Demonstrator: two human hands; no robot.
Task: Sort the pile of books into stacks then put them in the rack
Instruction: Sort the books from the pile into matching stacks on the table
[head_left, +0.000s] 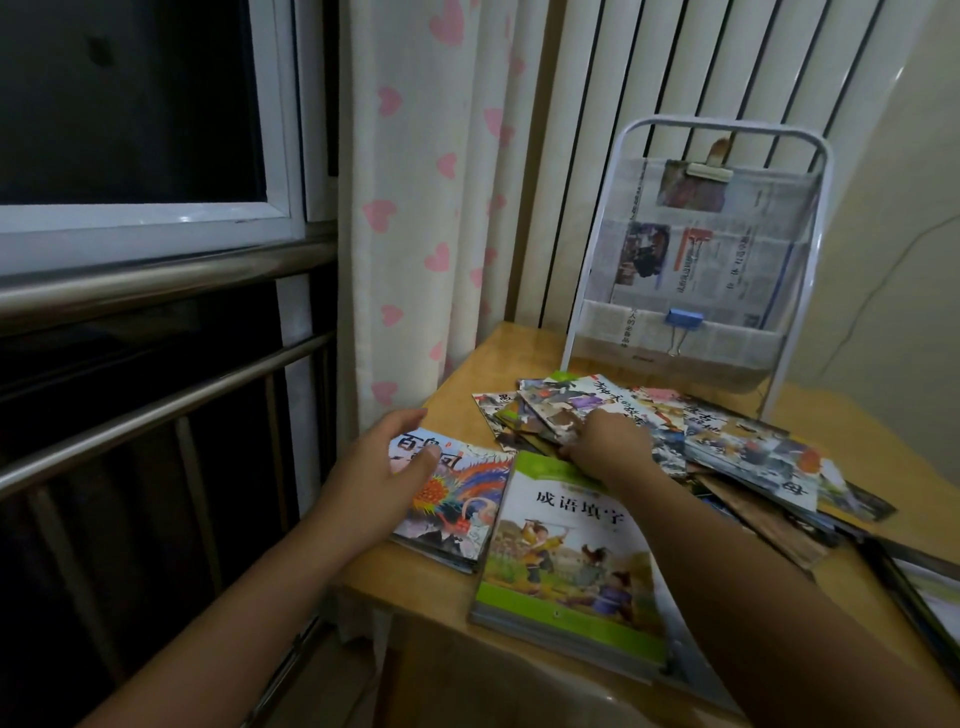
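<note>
A loose pile of thin picture books (727, 447) sprawls across the middle and right of the wooden table (452, 395). Two sorted stacks lie at the front left: a small stack topped by a phoenix cover (462, 499) and a larger stack topped by a green-bordered book (566, 551). My left hand (379, 467) hovers with relaxed fingers over the left edge of the phoenix stack. My right hand (608, 441) reaches into the near edge of the pile, fingers curled on a book there; the fingertips are hidden. The white wire rack (696, 249), lined with newspaper, stands upright behind the pile.
A window with metal rails (156, 291) runs along the left. A heart-patterned curtain (426, 208) and a white radiator hang behind the table. A blue binder clip (683, 319) grips the rack's lower pocket. More dark-edged books (914, 587) lie at the right edge.
</note>
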